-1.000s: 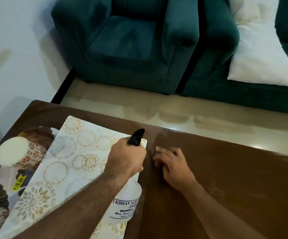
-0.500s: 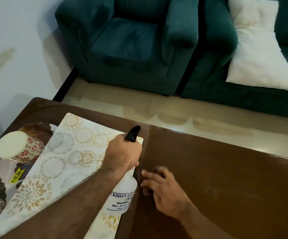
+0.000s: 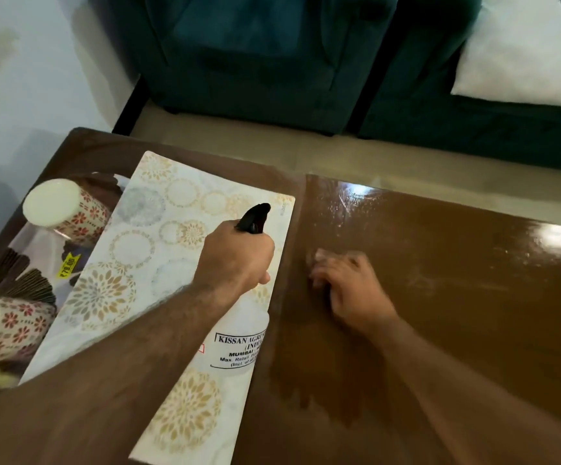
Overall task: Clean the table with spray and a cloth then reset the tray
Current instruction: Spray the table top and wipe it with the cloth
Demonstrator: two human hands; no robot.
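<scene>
At the far left, around nine o'clock, two floral cups [image 3: 67, 213] with pale rims are seen lying in a glossy tray [image 3: 40, 243], together with a dark pleated stack [image 3: 20, 280] and a yellow price sticker [image 3: 67, 268]. Just to the right of these, a patterned rectangular tray [image 3: 158, 250], white with gold and grey medallions, is laid on the brown table [image 3: 473, 297], running from about eleven o'clock down to six o'clock.

Over the right edge of that patterned tray, a spray bottle [image 3: 242, 344] is gripped at the neck by the left hand [image 3: 235, 260], the fingers being curled tightly round it. The black nozzle [image 3: 253, 218] is pointed up and away toward twelve o'clock, and the printed label on the white body is turned toward the camera.

Right of centre, the right hand [image 3: 349, 290] is pressed palm-down on the table, fingers bent over something pale at its tips; the hand is blurred, so the cloth cannot be made out with certainty, nor whether anything is clasped. Wet streaks and glare are seen on the tabletop toward one and two o'clock.

Beyond the table, a dark green armchair [image 3: 255, 62] is placed at twelve o'clock, and a white cushion [image 3: 524, 52] is rested on a green sofa [image 3: 440, 129] at two o'clock.
</scene>
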